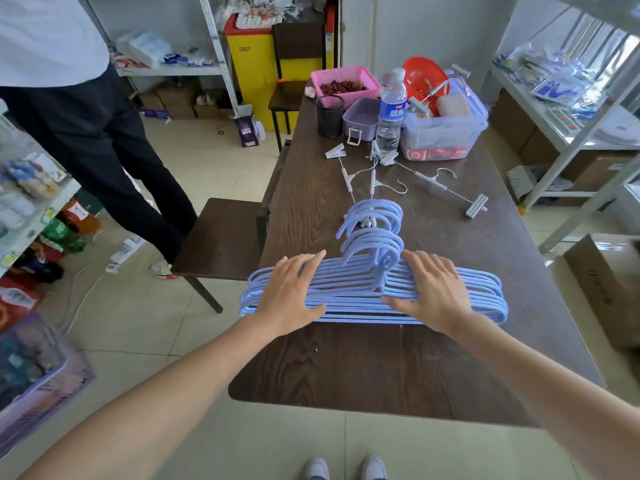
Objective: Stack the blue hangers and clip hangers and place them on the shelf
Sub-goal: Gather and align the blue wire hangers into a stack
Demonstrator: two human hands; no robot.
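Note:
Several blue hangers (360, 292) lie in a flat pile on the dark wooden table (398, 368), hooks pointing away from me. My left hand (294, 294) rests palm down on the pile's left half, fingers spread. On the right half lies my right hand (433, 292), also flat, its thumb against the bars. Neither hand grips anything. Farther back on the table, white clip hangers (433, 185) with wire hooks lie scattered and tangled, some reaching under the blue hooks.
At the table's far end stand a water bottle (391, 109), a clear tub (446, 129), a purple box (360, 119), a black mesh cup (329, 114) and a pink basket (344, 83). A stool (221, 237) and a standing person (104, 143) are left. Metal shelves (568, 109) stand right.

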